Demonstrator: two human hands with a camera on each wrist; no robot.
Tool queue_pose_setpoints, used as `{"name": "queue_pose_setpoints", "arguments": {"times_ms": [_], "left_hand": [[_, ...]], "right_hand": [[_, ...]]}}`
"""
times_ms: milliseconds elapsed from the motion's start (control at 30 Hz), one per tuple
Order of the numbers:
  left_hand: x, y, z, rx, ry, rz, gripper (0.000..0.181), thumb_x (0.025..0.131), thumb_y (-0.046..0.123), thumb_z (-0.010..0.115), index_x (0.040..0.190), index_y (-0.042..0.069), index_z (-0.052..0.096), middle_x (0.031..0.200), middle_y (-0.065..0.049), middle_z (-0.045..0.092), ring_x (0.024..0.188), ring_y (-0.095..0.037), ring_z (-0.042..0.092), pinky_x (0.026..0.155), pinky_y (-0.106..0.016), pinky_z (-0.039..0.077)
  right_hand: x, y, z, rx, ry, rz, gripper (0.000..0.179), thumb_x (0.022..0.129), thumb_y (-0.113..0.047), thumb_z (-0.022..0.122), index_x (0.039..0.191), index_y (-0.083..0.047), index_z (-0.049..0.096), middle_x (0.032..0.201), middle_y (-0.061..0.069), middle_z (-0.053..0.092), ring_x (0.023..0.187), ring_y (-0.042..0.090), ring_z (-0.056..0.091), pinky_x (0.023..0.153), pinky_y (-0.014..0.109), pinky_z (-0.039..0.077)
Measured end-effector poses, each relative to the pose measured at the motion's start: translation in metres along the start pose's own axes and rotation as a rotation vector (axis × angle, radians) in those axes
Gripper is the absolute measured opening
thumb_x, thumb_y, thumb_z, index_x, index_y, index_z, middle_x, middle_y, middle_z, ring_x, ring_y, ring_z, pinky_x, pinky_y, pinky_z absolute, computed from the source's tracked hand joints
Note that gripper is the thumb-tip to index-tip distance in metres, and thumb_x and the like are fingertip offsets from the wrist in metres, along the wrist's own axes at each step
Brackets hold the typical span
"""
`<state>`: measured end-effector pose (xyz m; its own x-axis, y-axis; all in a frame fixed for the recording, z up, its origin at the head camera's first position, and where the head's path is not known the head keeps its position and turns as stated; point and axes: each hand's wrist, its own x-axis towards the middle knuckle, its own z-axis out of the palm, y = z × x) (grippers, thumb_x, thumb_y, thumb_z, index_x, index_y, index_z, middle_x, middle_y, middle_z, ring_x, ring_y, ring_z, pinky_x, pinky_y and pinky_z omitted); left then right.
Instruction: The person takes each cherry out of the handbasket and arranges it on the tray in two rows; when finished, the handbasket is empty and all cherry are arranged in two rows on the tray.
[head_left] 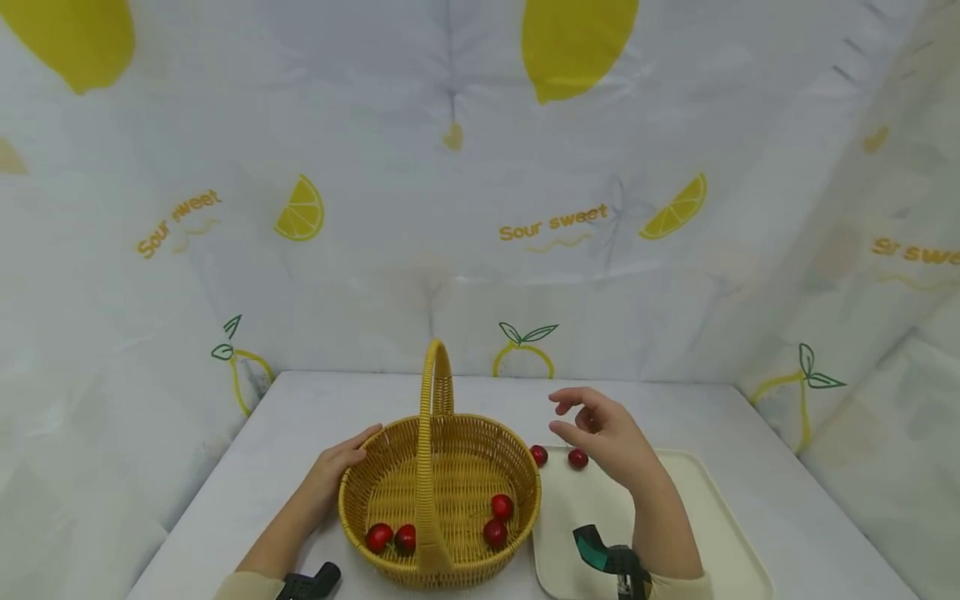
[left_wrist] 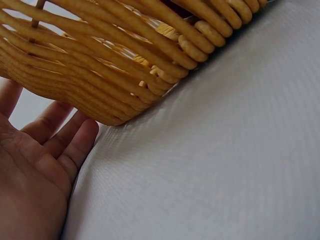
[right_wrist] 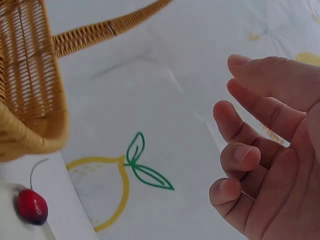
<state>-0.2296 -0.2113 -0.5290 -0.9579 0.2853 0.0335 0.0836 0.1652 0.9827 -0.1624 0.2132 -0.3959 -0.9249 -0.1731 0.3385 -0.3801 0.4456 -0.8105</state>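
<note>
- Against the outer left side of the basket [head_left: 465, 479]: left hand [head_left: 330, 475], fingers extended and relaxed, touching the wicker near the rim without wrapping round it.
- Raised over the tray [head_left: 585, 504], to the right of the basket: right hand [head_left: 611, 437], loosely bent at the fingers, with a gap between thumb and forefinger, holding nothing.
- Upright on the desk [head_left: 360, 400], just left of the tray: basket, round and golden-brown, with a tall handle [head_left: 425, 467] arching across the middle.
- Inside the basket: four red cherries, two side by side at the near left [head_left: 379, 537] [head_left: 406, 540], two close together at the right [head_left: 502, 507] [head_left: 495, 533].
- At the tray's far end: two more cherries, one at the left corner just beside the basket [head_left: 538, 455], one slightly farther right [head_left: 577, 458], near and below the right hand.
- In the right wrist view: one cherry with a thin, curved stem [right_wrist: 39, 170], near the basket and apart from the fingers.
- On both forearms: beige sleeves [head_left: 678, 587] and dark wrist devices [head_left: 309, 585].
- Behind the desk: pale cloth [head_left: 390, 283] printed with lemons and "Sour sweet".
</note>
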Motion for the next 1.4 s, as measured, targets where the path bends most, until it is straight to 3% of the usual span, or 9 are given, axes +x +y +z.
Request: {"name": "queue_pose_setpoints", "arguments": {"times_ms": [167, 400, 667, 900, 1033, 1167, 1300, 1400], "left_hand": [[0.005, 0.001, 0.004, -0.006, 0.002, 0.007, 0.049, 0.104, 0.024, 0.049, 0.152, 0.017, 0.053, 0.158, -0.002, 0.045, 0.152, -0.028, 0.028, 0.122, -0.051, 0.015], [0.01, 0.003, 0.009, 0.03, 0.0, 0.038, 0.048, 0.104, 0.026, 0.049, 0.151, 0.018, 0.055, 0.156, -0.002, 0.047, 0.15, -0.027, 0.032, 0.122, -0.05, 0.018], [0.006, 0.004, 0.006, 0.031, 0.011, 0.025, 0.048, 0.104, 0.025, 0.048, 0.15, 0.017, 0.055, 0.155, 0.001, 0.048, 0.15, -0.023, 0.032, 0.122, -0.047, 0.018], [0.002, 0.002, 0.004, 0.031, 0.024, 0.021, 0.048, 0.104, 0.026, 0.047, 0.151, 0.018, 0.055, 0.155, 0.002, 0.049, 0.15, -0.023, 0.033, 0.122, -0.048, 0.019], [-0.001, 0.002, 0.002, 0.035, 0.04, 0.018, 0.048, 0.104, 0.025, 0.047, 0.15, 0.018, 0.055, 0.155, 0.001, 0.049, 0.15, -0.024, 0.033, 0.122, -0.049, 0.018], [-0.003, 0.003, 0.002, 0.034, 0.038, 0.015, 0.047, 0.104, 0.026, 0.047, 0.15, 0.019, 0.055, 0.155, 0.001, 0.049, 0.15, -0.024, 0.033, 0.122, -0.049, 0.018], [-0.002, 0.004, 0.002, 0.046, 0.042, 0.014, 0.047, 0.104, 0.026, 0.047, 0.15, 0.019, 0.056, 0.155, 0.001, 0.049, 0.15, -0.023, 0.034, 0.123, -0.048, 0.019], [-0.002, 0.005, 0.002, 0.053, 0.053, 0.009, 0.047, 0.104, 0.025, 0.046, 0.15, 0.019, 0.056, 0.154, 0.002, 0.049, 0.15, -0.024, 0.034, 0.122, -0.048, 0.019]], "right_hand": [[0.001, -0.006, 0.019, 0.037, -0.088, 0.002, 0.03, 0.093, -0.014, 0.076, 0.122, -0.012, 0.069, 0.105, 0.011, 0.062, 0.056, 0.013, 0.046, 0.052, 0.026, 0.049], [0.005, -0.008, 0.046, 0.022, -0.175, -0.011, 0.03, 0.092, -0.019, 0.077, 0.121, -0.014, 0.071, 0.098, 0.007, 0.062, 0.067, 0.011, 0.043, 0.058, 0.023, 0.041], [0.007, -0.018, 0.084, 0.077, -0.337, -0.03, 0.029, 0.094, -0.018, 0.075, 0.122, -0.009, 0.07, 0.106, 0.012, 0.064, 0.076, 0.012, 0.046, 0.065, 0.023, 0.042], [0.006, -0.026, 0.116, 0.062, -0.428, -0.054, 0.025, 0.092, -0.012, 0.076, 0.117, -0.015, 0.07, 0.103, -0.001, 0.064, 0.075, 0.007, 0.047, 0.064, 0.022, 0.043], [0.004, -0.03, 0.136, 0.056, -0.457, -0.033, 0.024, 0.089, -0.008, 0.074, 0.111, -0.018, 0.071, 0.092, -0.001, 0.06, 0.071, 0.01, 0.047, 0.06, 0.022, 0.04], [0.002, -0.032, 0.152, 0.064, -0.466, 0.041, 0.026, 0.088, -0.018, 0.08, 0.113, -0.019, 0.074, 0.086, -0.002, 0.061, 0.072, 0.015, 0.052, 0.061, 0.023, 0.043], [0.001, -0.029, 0.163, 0.039, -0.51, 0.091, 0.034, 0.087, -0.024, 0.083, 0.118, -0.011, 0.074, 0.104, -0.002, 0.071, 0.094, 0.015, 0.063, 0.081, 0.031, 0.053], [0.001, -0.028, 0.169, -0.06, -0.58, 0.059, 0.042, 0.088, -0.028, 0.082, 0.125, -0.01, 0.073, 0.119, -0.003, 0.071, 0.113, 0.013, 0.062, 0.097, 0.036, 0.051]]}}
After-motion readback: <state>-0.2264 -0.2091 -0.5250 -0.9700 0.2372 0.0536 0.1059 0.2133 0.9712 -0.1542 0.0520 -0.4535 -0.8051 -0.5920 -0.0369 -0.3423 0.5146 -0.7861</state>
